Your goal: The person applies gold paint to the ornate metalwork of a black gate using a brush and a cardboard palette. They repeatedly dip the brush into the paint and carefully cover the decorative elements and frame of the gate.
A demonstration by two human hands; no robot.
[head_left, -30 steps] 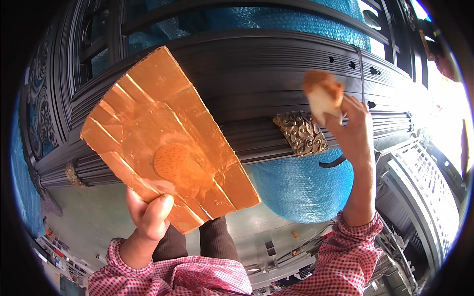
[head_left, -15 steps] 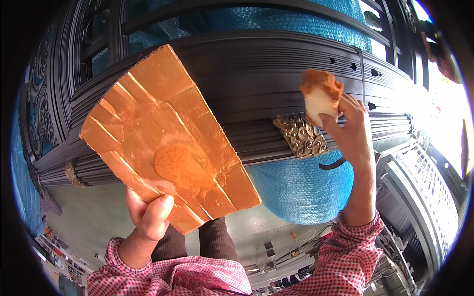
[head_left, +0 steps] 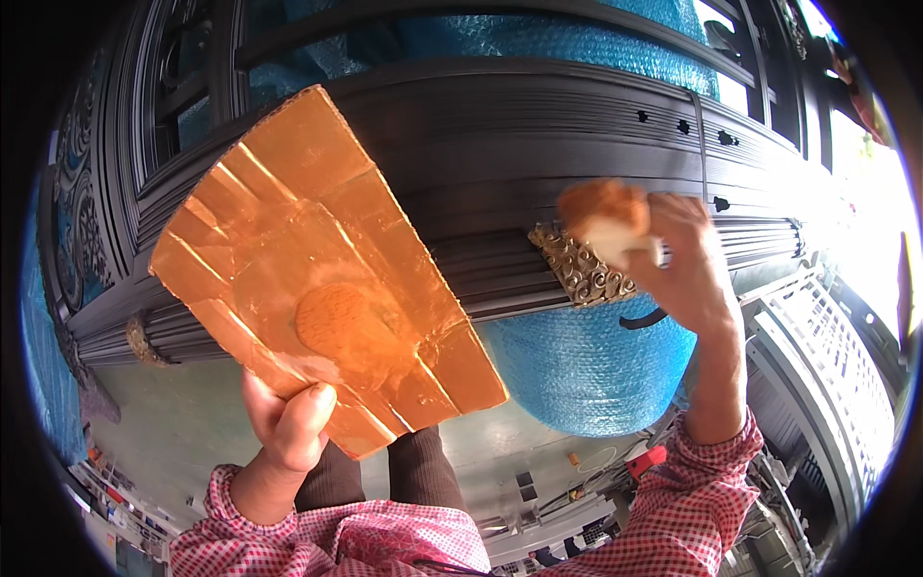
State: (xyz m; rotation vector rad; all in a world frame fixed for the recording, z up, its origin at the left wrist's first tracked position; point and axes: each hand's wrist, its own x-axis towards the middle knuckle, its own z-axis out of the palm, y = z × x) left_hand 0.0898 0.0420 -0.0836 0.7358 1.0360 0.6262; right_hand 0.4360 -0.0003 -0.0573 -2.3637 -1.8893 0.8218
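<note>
My left hand (head_left: 293, 423) grips the lower edge of a stiff cardboard sheet (head_left: 279, 231) coated in shiny copper-orange paint, with a round dab of paint near its middle. Held in my right hand (head_left: 683, 264) is a pale sponge (head_left: 611, 226), its top end stained orange-brown; motion blurs both. The sponge hovers over or touches a gold-toned scroll ornament (head_left: 577, 274) and hides its upper right part; I cannot tell whether they meet. This ornament sits on the edge of a dark ribbed metal frame (head_left: 538, 135).
Blue bubble wrap (head_left: 596, 375) bulges below the ornament, with more behind the frame's bars. A smaller gold band (head_left: 139, 341) marks the frame at left. Light louvred panels (head_left: 817, 356) stand at right. Cables and a red object (head_left: 646, 462) lie near my right sleeve.
My right hand has brought the sponge down and slightly left, onto or just over the scroll ornament. My left hand and the cardboard have barely shifted.
</note>
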